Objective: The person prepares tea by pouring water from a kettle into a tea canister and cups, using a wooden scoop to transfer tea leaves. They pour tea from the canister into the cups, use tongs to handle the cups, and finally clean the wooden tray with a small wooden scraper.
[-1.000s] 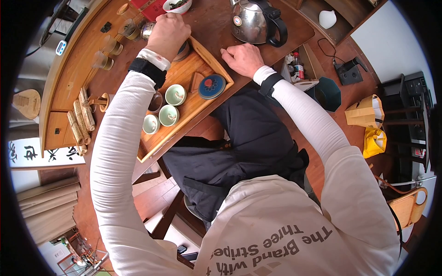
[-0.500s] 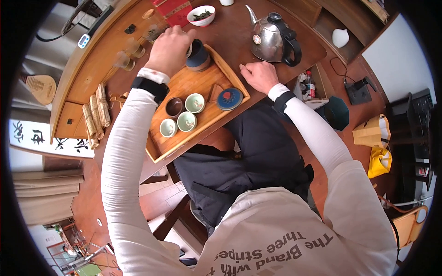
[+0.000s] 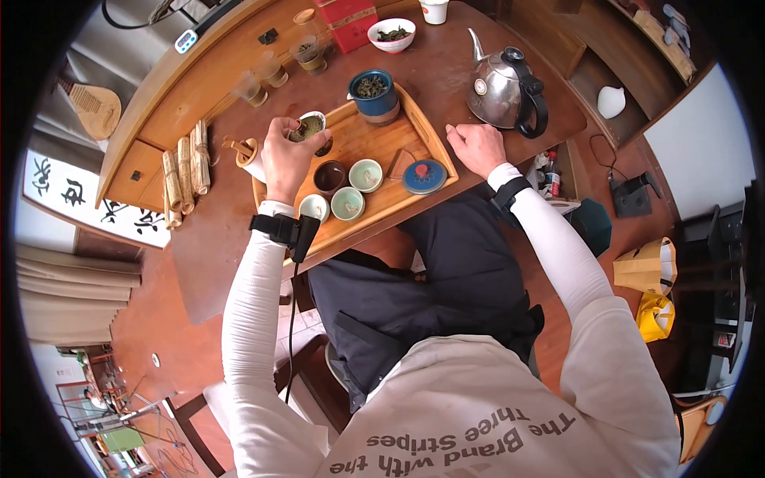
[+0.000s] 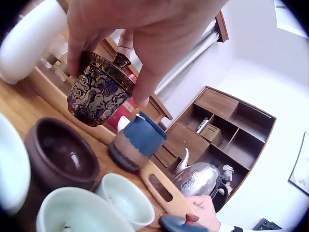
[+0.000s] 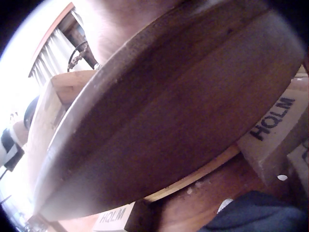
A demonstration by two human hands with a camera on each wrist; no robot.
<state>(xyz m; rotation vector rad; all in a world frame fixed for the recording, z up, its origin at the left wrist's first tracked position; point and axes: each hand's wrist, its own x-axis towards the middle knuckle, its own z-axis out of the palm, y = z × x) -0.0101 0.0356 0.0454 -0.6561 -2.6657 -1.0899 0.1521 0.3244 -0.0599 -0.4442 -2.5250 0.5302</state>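
Patterned cup (image 4: 99, 99), dark with gold and violet swirls, is hanging above the wooden tray (image 3: 366, 143), near its ten o'clock edge, and we are pinching it between the thumb and fingers of our left hand (image 3: 288, 158). From the head view, we are seeing something greenish in its mouth. Taking the cup as our dial's centre, a blue and brown pot (image 3: 376, 107) is standing upright on the tray at two o'clock, holding dark leaves (image 3: 370, 86). A dark brown bowl (image 3: 329, 177) is sitting at five, three pale green cups (image 3: 348, 204) are clustering beside it between four and six, and a blue lid (image 3: 430, 182) is lying at four. Our right hand (image 3: 478, 149) is resting at the edge of the table (image 3: 446, 68), well apart at three o'clock, its fingers lying loosely curled and gripping nothing. Just beyond that hand, a steel kettle (image 3: 496, 95) is standing between two and three. At eight, a white holder (image 3: 256, 167) is standing near some bamboo bundles (image 3: 183, 171).
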